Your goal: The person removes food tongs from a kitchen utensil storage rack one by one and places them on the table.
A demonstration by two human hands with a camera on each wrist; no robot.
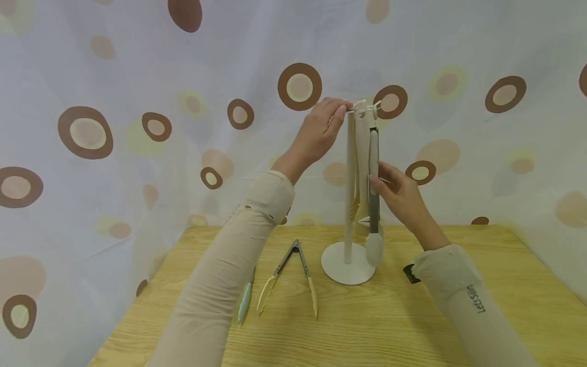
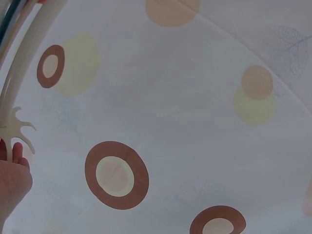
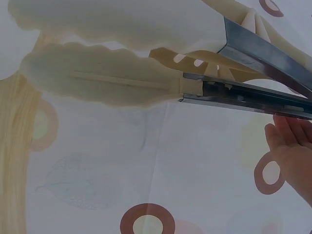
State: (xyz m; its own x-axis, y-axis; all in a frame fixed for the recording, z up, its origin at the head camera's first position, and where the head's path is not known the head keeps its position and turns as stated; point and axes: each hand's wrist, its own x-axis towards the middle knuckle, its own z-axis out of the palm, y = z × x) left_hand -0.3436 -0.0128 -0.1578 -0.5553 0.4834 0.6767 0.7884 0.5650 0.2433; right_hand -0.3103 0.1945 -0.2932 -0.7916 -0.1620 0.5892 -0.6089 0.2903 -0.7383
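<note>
A white utensil stand [image 1: 340, 273] with a round base and an upright pole stands on the table. At its top, my left hand [image 1: 316, 130] grips one arm of the hooked head [image 2: 14, 130]; the fingers show low in the left wrist view. Tongs with pale scalloped tips [image 3: 117, 80] and metal arms hang head-down from the stand's right side. My right hand [image 1: 403, 199] holds these tongs partway up, thumb on the near side and fingers behind. Pale utensils [image 1: 362, 153] hang behind them, partly hidden.
On the wooden table [image 1: 367, 326], spread tongs with yellow tips [image 1: 314, 300] lie left of the stand's base. A turquoise utensil [image 1: 245, 302] is partly covered by the left sleeve. A small black piece [image 1: 409, 273] lies beside the right cuff. A patterned curtain [image 1: 192, 61] hangs behind.
</note>
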